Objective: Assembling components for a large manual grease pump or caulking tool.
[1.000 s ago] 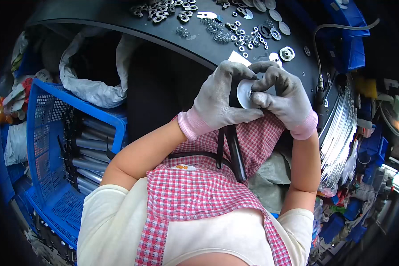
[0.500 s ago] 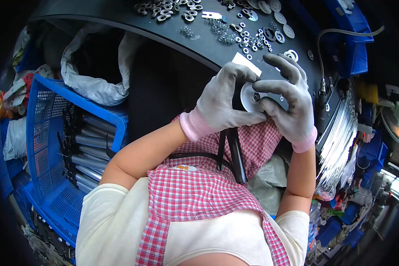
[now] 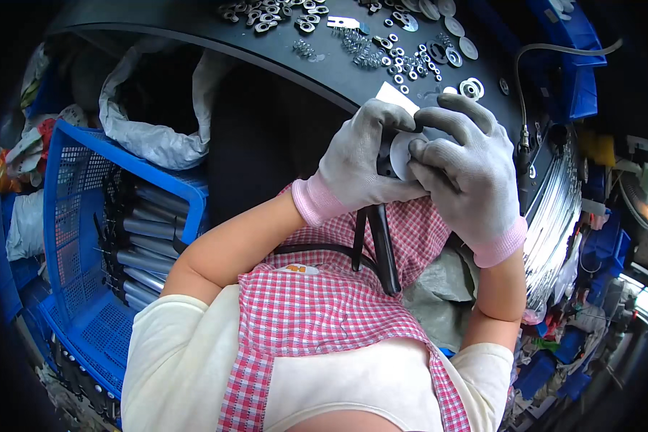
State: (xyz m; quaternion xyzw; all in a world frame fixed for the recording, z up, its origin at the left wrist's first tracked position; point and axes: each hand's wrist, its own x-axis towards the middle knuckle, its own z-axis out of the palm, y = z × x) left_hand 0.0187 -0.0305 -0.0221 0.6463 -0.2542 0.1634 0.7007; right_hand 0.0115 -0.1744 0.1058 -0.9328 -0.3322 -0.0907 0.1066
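My gloved left hand (image 3: pixel 363 160) is curled around a part with a pale round disc (image 3: pixel 400 155) on its face, thumb below and forefinger above. My right hand (image 3: pixel 474 162), also gloved, presses its bent fingertips and thumb together at the disc's middle. These fingers hide the disc's centre and whatever small piece may be between them. Two black tube-like legs (image 3: pixel 384 252) stick out below my left hand, over the checked apron. Beyond my fingers, a white card-like piece (image 3: pixel 397 98) lies at the table edge.
On the dark table (image 3: pixel 194 29) lie several springs (image 3: pixel 360 49), small rings (image 3: pixel 412 68), oval metal fittings (image 3: pixel 268 16) and pale discs (image 3: pixel 454 27). A blue basket (image 3: pixel 55 216) holding grey tubes stands at the left. Thin metal rods (image 3: pixel 551 230) are bundled at the right.
My right hand has turned and closed its fingers over the disc's middle, covering the dark centre that showed before. My left hand has kept its grip almost unmoved.
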